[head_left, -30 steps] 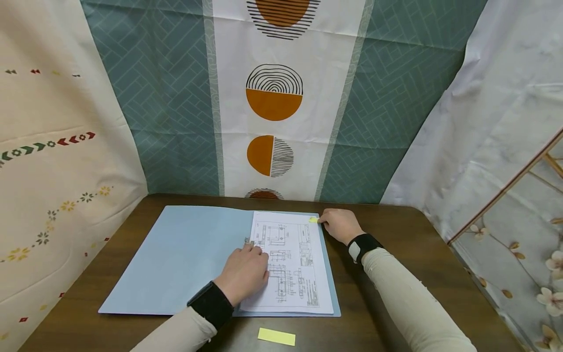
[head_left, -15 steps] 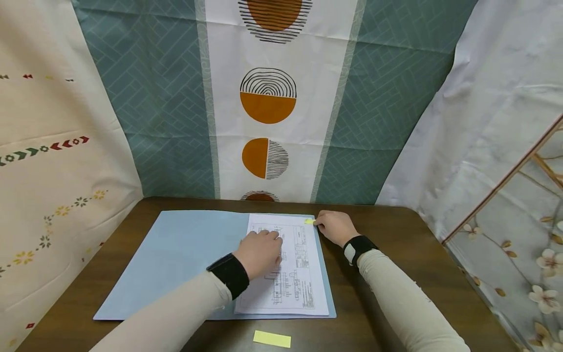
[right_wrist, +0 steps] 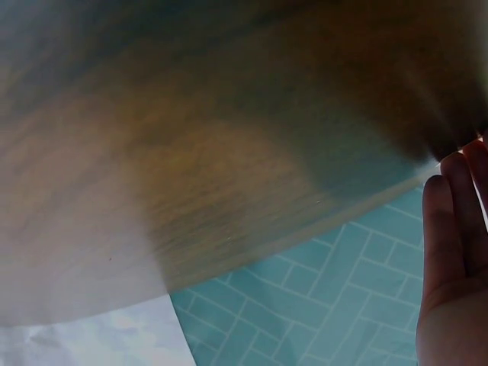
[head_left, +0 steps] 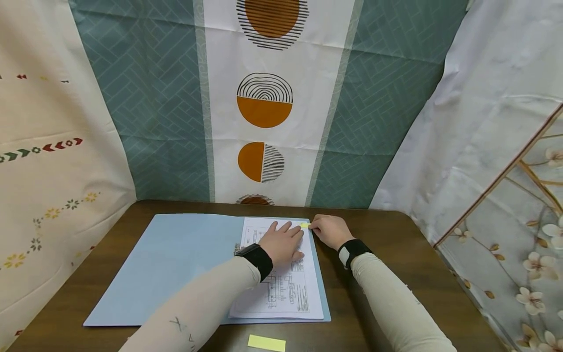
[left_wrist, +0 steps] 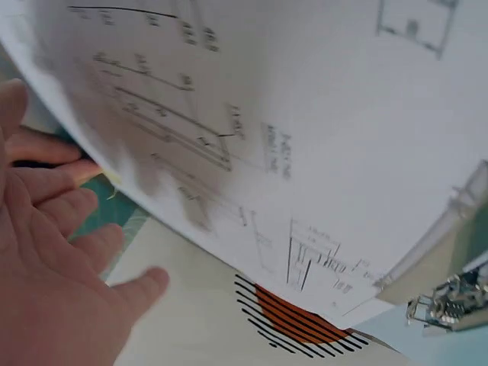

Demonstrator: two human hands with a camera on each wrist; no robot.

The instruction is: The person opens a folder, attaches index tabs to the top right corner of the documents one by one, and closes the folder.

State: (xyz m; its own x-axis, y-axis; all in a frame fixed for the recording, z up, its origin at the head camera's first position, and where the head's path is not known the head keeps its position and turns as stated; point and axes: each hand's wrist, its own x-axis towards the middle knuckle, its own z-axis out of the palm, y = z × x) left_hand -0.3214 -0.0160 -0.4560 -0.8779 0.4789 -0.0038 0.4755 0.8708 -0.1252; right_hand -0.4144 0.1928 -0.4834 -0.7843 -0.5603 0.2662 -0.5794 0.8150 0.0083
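Observation:
An open light blue folder (head_left: 176, 259) lies on the dark wooden table (head_left: 396, 244). On its right half sits a white sheet with technical drawings (head_left: 286, 288). My left hand (head_left: 283, 243) rests flat on the upper part of that sheet, fingers spread; in the left wrist view the left hand (left_wrist: 53, 252) is open beside the printed sheet (left_wrist: 305, 114). My right hand (head_left: 327, 230) pinches a small yellow sticky tab (head_left: 305, 225) at the sheet's top right corner. The folder's metal clip (left_wrist: 450, 305) shows in the left wrist view.
A yellow sticky-note strip (head_left: 266, 343) lies near the table's front edge. Patterned cloth (head_left: 264, 98) hangs right behind the table, with more cloth at the left and right sides. The right wrist view shows only blurred table wood (right_wrist: 229, 152) and my fingers (right_wrist: 457, 229).
My left hand has slid up the sheet toward its top right, close to the right hand. The right hand keeps holding the yellow tab at the corner.

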